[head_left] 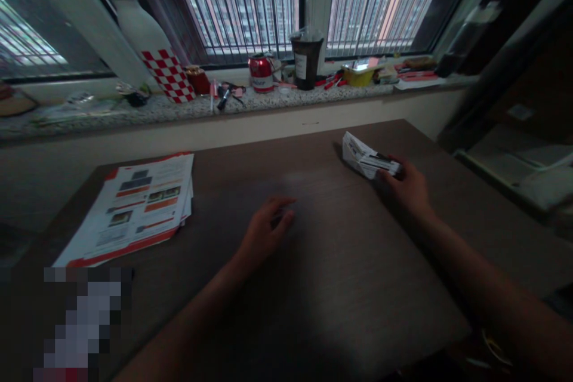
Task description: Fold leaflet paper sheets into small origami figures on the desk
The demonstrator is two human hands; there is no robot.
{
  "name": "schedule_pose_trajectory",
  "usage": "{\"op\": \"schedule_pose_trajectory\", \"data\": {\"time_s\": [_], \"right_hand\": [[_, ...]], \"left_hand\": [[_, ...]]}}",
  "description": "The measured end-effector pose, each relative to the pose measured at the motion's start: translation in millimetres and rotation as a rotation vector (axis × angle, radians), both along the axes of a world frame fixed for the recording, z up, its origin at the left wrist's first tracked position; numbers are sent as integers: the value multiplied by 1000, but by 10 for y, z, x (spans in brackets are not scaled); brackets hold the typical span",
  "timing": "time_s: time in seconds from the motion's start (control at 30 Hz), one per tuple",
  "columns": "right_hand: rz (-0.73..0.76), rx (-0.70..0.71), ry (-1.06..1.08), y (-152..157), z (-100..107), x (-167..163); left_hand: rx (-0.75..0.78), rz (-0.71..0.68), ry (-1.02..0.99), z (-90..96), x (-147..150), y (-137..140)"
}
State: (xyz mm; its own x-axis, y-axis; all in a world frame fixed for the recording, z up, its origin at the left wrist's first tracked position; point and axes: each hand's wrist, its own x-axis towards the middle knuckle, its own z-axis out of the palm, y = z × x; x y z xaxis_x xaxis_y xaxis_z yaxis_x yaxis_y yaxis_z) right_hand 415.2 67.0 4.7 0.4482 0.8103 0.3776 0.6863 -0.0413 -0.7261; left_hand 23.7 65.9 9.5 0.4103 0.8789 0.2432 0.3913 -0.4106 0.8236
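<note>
My right hand (409,188) grips the near end of a small folded paper piece (364,158), white with dark print, at the far right part of the brown table (322,250). One flap of the paper stands up at its left end. My left hand (268,227) is over the middle of the table with nothing in it; its thumb and fingers are apart. Left of that hand lies a stack of printed sheets (147,203) with red edges and small pictures.
Behind the table runs a speckled stone windowsill (286,98). On it stand a red-checked white bottle (165,65), a red can (261,73), a dark lidded cup (307,59), a yellow container (359,73) and several small items. A blurred-out patch (85,322) covers the lower left.
</note>
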Motion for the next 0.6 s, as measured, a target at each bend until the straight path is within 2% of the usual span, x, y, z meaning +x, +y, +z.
{"op": "schedule_pose_trajectory", "data": {"time_s": [0.17, 0.3, 0.43, 0.6], "right_hand": [[-71, -15, -22, 264, -119, 251], [-95, -50, -24, 375, -210, 356], [-93, -68, -103, 381, -211, 379], [-119, -28, -230, 291, -142, 383]], "left_hand": [[46, 3, 80, 4, -200, -151], [25, 27, 113, -35, -343, -289], [17, 31, 153, -57, -459, -382], [21, 54, 192, 1, -571, -443]]}}
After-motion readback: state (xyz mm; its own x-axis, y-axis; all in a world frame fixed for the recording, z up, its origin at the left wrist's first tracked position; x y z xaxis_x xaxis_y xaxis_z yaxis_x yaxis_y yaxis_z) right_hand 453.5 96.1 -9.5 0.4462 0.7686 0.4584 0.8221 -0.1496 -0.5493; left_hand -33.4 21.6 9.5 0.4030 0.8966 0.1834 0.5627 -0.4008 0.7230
